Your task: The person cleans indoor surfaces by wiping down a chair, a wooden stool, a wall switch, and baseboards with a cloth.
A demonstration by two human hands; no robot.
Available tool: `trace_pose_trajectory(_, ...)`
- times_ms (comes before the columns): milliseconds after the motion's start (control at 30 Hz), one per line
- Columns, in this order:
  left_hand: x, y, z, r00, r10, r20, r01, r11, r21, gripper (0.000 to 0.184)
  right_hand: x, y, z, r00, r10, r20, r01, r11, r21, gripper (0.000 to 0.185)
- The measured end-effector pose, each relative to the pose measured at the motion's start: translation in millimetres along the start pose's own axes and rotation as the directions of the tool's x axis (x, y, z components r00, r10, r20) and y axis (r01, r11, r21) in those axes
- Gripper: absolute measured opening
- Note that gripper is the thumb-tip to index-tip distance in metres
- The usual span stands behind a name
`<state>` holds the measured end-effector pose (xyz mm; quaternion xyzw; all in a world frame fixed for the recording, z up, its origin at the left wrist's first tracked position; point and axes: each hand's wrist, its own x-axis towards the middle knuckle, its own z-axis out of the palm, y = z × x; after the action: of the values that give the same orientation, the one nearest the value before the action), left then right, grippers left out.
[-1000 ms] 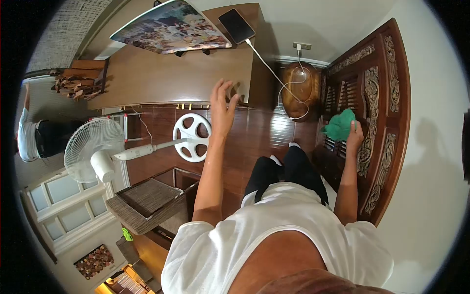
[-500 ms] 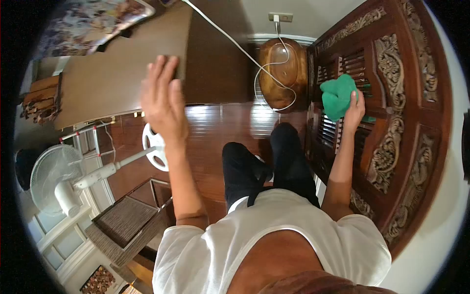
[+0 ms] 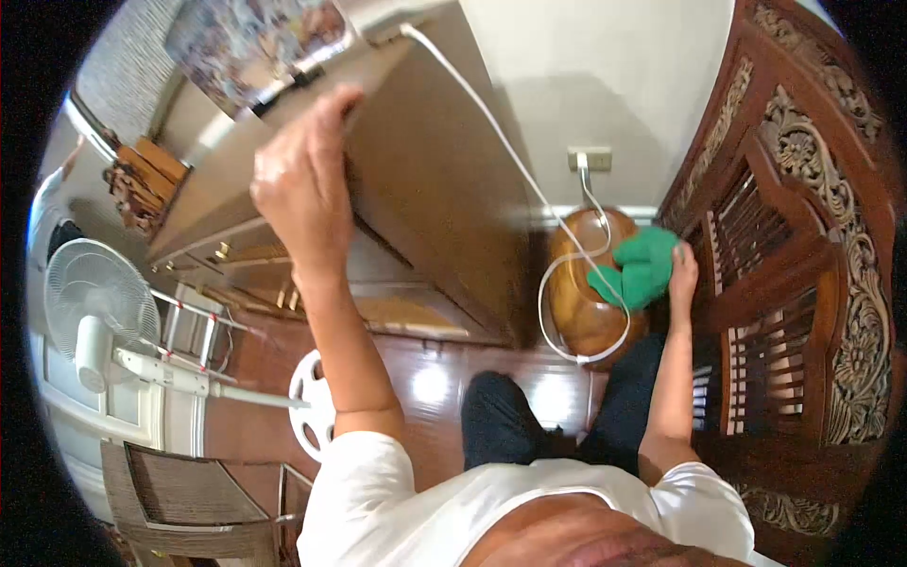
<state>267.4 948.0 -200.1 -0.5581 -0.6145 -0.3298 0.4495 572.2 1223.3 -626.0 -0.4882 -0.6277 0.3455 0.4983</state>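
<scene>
A bunched green cloth (image 3: pixel 647 267) hangs from my right hand (image 3: pixel 684 279), whose fingers are closed on its right edge. The cloth is in front of a round, brown wooden piece (image 3: pixel 578 317) beside the carved wooden furniture. My left hand (image 3: pixel 307 180) is over the front edge of the brown cabinet (image 3: pixel 397 123), its back towards me. Its fingers are blurred and partly hidden, so whether it touches the cabinet cannot be made out.
A white cable (image 3: pixel 491 118) runs from the cabinet top across the wooden piece, near a wall outlet (image 3: pixel 590 159). Carved wooden furniture (image 3: pixel 794 283) stands right. A white fan (image 3: pixel 99 298), a woven-topped piece (image 3: pixel 189 487) and another person's arm (image 3: pixel 52 184) are left.
The view has shifted, and my body is closer to the cabinet and wooden piece. The green cloth has moved from before the carved furniture to the wooden piece. My left hand's fingers, earlier spread, look curled.
</scene>
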Motion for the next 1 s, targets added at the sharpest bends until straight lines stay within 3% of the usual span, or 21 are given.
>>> trace_pose_trajectory(67, 5, 3, -2, 1.0, 0.005, -0.006, -0.005, 0.999, -0.051, 0.036, -16, 30, 12, 0.998, 0.029, -0.05, -0.039, 0.976, -0.214, 0.039)
trace_pose_trajectory(100, 5, 3, -4, 1.0, -0.009, 0.016, 0.01, 0.999, -0.048, 0.038, -22, 49, 15, 0.994, 0.109, -0.011, -0.109, 0.986, -0.129, 0.039)
trace_pose_trajectory(200, 16, 3, -12, 0.978, -0.132, 0.159, 0.151, 0.982, -0.11, 0.038, -36, 77, 25, 0.976, 0.214, -0.036, -0.217, 0.952, -0.214, 0.039)
trace_pose_trajectory(267, 33, 0, -18, 0.927, -0.222, 0.304, 0.295, 0.929, -0.222, 0.036, -40, 80, 36, 0.994, 0.106, -0.027, -0.11, 0.941, -0.32, 0.039)
trace_pose_trajectory(333, 58, -12, 1, 0.967, -0.022, 0.252, 0.107, 0.938, -0.33, 0.031, -41, 74, 40, 0.998, 0.068, -0.009, -0.066, 0.917, -0.394, 0.04)
trace_pose_trajectory(367, 75, -10, 8, 0.936, 0.112, 0.332, -0.02, 0.963, -0.269, 0.035, -42, 66, 42, 0.997, 0.083, 0.003, -0.074, 0.907, -0.415, 0.04)
trace_pose_trajectory(400, 94, -3, 12, 0.879, 0.235, 0.415, -0.155, 0.963, -0.219, 0.04, -43, 59, 43, 0.995, 0.095, 0.014, -0.08, 0.897, -0.434, 0.04)
trace_pose_trajectory(467, 123, 25, 25, 0.737, 0.232, 0.634, -0.159, 0.972, -0.171, 0.044, -42, 64, 39, 0.987, 0.144, 0.072, -0.107, 0.918, -0.381, 0.043)
trace_pose_trajectory(533, 141, -7, 86, 0.616, 0.535, 0.578, -0.52, 0.827, -0.212, 0.041, -40, 70, 40, 0.981, 0.16, 0.106, -0.113, 0.928, -0.356, 0.045)
trace_pose_trajectory(600, 152, -34, 143, 0.559, 0.535, 0.633, -0.581, 0.798, -0.162, 0.051, -40, 75, 41, 0.981, 0.153, 0.116, -0.101, 0.923, -0.37, 0.045)
trace_pose_trajectory(667, 158, -51, 170, 0.51, 0.388, 0.768, -0.666, 0.743, 0.066, 0.056, -36, 69, 43, 0.977, 0.191, 0.093, -0.144, 0.918, -0.369, 0.044)
trace_pose_trajectory(733, 165, -44, 165, 0.468, 0.229, 0.853, -0.608, 0.785, 0.122, 0.056, -37, 50, 38, 0.954, 0.283, 0.102, -0.229, 0.902, -0.366, 0.043)
trace_pose_trajectory(867, 163, -65, 185, 0.367, 0.037, 0.929, -0.579, 0.791, 0.198, 0.058, -35, 78, 44, 0.985, 0.156, 0.077, -0.117, 0.922, -0.369, 0.042)
trace_pose_trajectory(967, 163, -79, 196, 0.396, -0.015, 0.918, -0.387, 0.904, 0.181, 0.059, -36, 86, 45, 0.981, 0.179, 0.068, -0.146, 0.927, -0.345, 0.043)
trace_pose_trajectory(1000, 167, -92, 207, 0.317, 0.129, 0.939, -0.533, 0.844, 0.064, 0.053, -34, 79, 44, 0.967, 0.238, 0.092, -0.197, 0.927, -0.319, 0.043)
